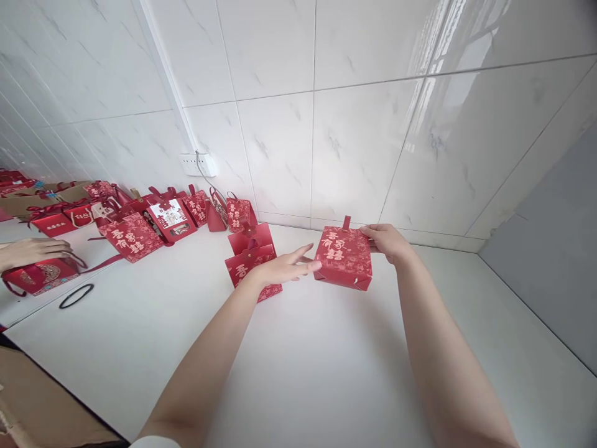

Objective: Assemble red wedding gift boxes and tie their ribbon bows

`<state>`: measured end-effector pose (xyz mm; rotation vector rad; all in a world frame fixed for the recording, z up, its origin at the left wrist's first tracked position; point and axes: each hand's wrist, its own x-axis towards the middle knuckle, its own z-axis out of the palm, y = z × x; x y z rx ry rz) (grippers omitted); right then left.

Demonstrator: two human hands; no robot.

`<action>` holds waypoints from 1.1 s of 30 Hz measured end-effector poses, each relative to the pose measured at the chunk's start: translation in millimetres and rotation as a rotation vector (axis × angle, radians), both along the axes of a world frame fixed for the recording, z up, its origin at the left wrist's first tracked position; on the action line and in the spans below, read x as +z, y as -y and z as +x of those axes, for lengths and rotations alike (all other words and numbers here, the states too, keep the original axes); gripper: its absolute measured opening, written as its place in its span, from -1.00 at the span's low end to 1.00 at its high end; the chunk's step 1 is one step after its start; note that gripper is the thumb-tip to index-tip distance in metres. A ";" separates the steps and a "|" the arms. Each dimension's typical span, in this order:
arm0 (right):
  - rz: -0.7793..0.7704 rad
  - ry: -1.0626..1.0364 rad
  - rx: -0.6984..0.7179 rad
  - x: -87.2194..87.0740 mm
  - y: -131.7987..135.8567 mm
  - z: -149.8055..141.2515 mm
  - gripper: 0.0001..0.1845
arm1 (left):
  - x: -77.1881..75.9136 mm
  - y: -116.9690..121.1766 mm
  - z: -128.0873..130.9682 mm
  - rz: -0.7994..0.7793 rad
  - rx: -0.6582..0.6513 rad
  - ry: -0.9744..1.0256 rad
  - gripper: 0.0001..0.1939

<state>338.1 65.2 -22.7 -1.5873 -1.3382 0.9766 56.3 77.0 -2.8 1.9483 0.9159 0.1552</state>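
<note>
A red gift box [344,255] with pale printed characters and a short loop on top leans back over the white table. My right hand [385,240] grips its upper right corner, with some fingers hidden behind it. On the other side, my left hand [291,266] is open, its fingers spread. One of its fingertips meets the box's left edge, or lies just in front of it; I cannot tell which. Behind my left wrist stand two more red gift boxes [252,255], one in front of the other and partly covered by the hand.
Several red boxes and bags [172,218] line the wall at the left. A co-worker's hand [37,252] rests on a red box [44,275]. A black ring-shaped band [77,296] lies nearby. A socket strip [198,165] with a cable is on the tiled wall.
</note>
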 end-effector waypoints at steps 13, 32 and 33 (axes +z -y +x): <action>-0.237 0.450 0.035 1.3 6.0 -9.8 -0.63 | -25.1 -16.5 -5.0 0.259 0.036 -0.198 -0.29; -0.196 0.842 0.345 -6.8 1.7 -78.4 -0.91 | -31.2 -21.1 -6.2 0.341 0.098 -0.333 -0.24; -0.179 0.846 0.346 -8.7 0.7 -78.0 -0.91 | -32.0 -21.8 -6.8 0.342 0.103 -0.345 -0.24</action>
